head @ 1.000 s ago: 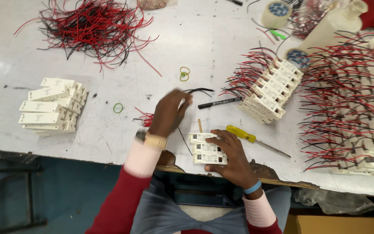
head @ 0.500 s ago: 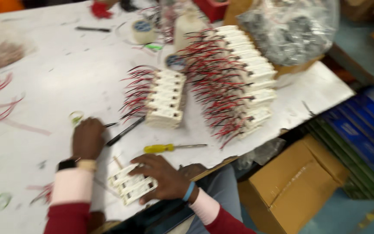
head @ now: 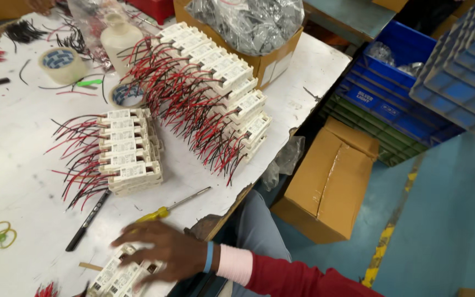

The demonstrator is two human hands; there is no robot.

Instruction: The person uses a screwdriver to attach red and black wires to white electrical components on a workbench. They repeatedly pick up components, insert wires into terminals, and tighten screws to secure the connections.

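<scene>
My right hand [head: 166, 254] lies flat, grip released, on small white plastic modules [head: 117, 275] at the bench [head: 23, 148] edge. They look light, rigid and slippery; I'd pinch one by its long sides, with my left hand out of view.

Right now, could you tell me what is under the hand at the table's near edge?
The right hand lies flat on a few white modules at the table edge. The parts beneath the palm are covered.
</scene>
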